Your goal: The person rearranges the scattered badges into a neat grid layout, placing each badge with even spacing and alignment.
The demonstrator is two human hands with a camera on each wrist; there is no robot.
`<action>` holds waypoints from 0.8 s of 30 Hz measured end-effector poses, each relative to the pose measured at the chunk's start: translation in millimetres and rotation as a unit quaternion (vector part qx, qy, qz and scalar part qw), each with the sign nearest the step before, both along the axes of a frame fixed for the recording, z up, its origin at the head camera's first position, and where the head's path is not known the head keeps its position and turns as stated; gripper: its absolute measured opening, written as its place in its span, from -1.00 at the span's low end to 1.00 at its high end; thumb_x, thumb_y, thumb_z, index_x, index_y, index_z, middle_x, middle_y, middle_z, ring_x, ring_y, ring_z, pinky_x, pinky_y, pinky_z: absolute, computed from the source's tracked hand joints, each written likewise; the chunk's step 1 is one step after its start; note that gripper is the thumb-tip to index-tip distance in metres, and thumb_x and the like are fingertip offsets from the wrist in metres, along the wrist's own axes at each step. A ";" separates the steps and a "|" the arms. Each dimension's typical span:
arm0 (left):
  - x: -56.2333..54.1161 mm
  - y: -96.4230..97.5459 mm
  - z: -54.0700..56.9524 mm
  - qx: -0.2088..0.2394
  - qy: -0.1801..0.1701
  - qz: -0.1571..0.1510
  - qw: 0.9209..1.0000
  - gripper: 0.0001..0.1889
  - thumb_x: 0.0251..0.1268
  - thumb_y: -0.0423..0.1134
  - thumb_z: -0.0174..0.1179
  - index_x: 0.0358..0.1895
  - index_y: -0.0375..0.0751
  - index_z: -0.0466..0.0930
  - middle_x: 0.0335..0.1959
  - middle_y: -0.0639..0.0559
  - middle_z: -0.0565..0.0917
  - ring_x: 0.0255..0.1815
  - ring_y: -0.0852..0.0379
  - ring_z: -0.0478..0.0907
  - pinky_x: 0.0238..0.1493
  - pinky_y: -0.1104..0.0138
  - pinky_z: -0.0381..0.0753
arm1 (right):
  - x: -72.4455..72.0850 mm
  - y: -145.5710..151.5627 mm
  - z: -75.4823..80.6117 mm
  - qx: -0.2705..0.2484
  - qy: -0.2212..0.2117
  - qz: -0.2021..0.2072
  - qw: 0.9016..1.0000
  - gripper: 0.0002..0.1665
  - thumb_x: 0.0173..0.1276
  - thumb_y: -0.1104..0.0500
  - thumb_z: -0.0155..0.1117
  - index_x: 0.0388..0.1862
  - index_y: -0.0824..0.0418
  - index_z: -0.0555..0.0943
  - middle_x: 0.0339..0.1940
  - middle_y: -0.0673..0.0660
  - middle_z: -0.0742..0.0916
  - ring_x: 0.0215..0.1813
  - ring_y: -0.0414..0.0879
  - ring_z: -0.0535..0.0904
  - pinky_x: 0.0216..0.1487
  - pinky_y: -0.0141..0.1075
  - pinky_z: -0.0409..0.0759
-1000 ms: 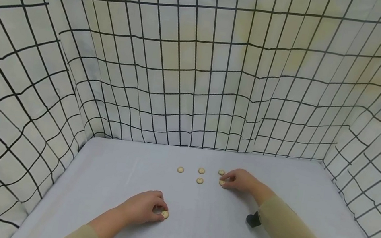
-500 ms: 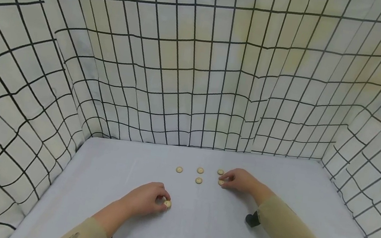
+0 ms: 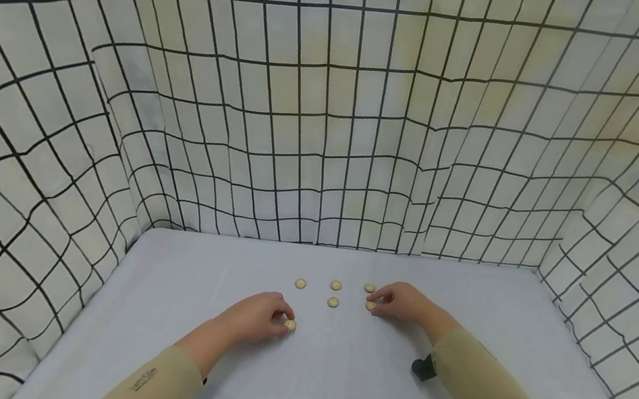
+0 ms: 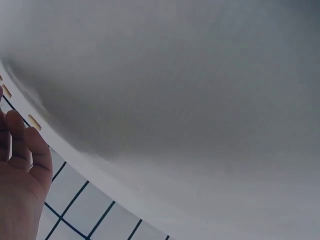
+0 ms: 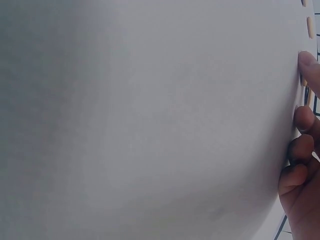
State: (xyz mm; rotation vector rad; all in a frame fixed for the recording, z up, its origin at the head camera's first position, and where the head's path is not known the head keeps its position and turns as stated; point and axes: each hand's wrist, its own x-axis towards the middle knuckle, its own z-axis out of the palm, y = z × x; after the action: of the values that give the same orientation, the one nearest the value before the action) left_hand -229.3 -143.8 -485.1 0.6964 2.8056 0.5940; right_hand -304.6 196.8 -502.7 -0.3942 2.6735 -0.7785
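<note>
My left hand [image 3: 260, 317] pinches a small pale round disc [image 3: 290, 325] between thumb and forefinger, low over the white table. Further right, my right hand [image 3: 406, 304] has its thumb and fingertips around another such disc [image 3: 370, 307] at the near right of the group. One disc [image 3: 370, 288] lies just beyond those right fingertips. Two more, a far middle disc [image 3: 335, 285] and a near middle disc [image 3: 333, 302], lie in the centre. A far left disc [image 3: 300, 283] sits ahead of my left hand. In the left wrist view the left fingers [image 4: 40, 150] show curled, their grip cut off by the edge.
The table [image 3: 194, 264] has a plain white cover. White cloth walls with a black grid [image 3: 306, 122] enclose its back and sides. A small black device [image 3: 424, 368] sits at the right sleeve's cuff.
My left hand has slid forward and slightly right with its disc, closer to the group. My right hand stays at the same disc, and the lying discs keep their places.
</note>
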 end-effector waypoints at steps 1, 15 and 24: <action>-1.8 0.9 0.1 -0.004 -0.001 0.002 1.000 -0.83 0.22 -0.14 0.38 -0.13 -0.01 0.74 -0.42 0.21 0.46 -0.33 0.21 0.37 -0.22 0.28 0.39 | -0.1 0.1 0.0 -0.001 0.000 0.001 1.000 -0.70 0.21 0.01 0.50 -0.06 -0.13 0.76 -0.13 -0.09 0.69 -0.08 -0.14 0.52 0.07 -0.09 0.49; -28.9 1.0 -6.9 0.012 -0.010 0.037 0.999 -0.85 0.24 -0.20 0.37 -0.14 -0.04 0.73 -0.35 0.17 0.50 -0.27 0.17 0.40 -0.10 0.21 0.45 | 3.4 -0.2 3.8 -0.003 -0.001 0.003 1.000 -0.71 0.22 0.01 0.49 -0.04 -0.12 0.76 -0.12 -0.09 0.69 -0.07 -0.14 0.53 0.09 -0.08 0.50; -40.3 -3.0 -8.9 0.026 -0.045 0.073 0.996 -0.80 0.25 -0.20 0.37 -0.07 0.04 0.73 -0.34 0.12 0.48 -0.25 0.14 0.39 -0.13 0.19 0.39 | 3.6 0.2 4.9 -0.005 -0.007 -0.003 1.000 -0.71 0.22 0.03 0.49 -0.04 -0.11 0.76 -0.14 -0.09 0.69 -0.09 -0.15 0.52 0.07 -0.10 0.49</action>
State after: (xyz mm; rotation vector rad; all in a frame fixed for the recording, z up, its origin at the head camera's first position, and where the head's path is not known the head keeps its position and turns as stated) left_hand -269.6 -146.8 -494.0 0.4632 2.7830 0.7085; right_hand -301.0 197.0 -497.8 -0.3829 2.6604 -0.7931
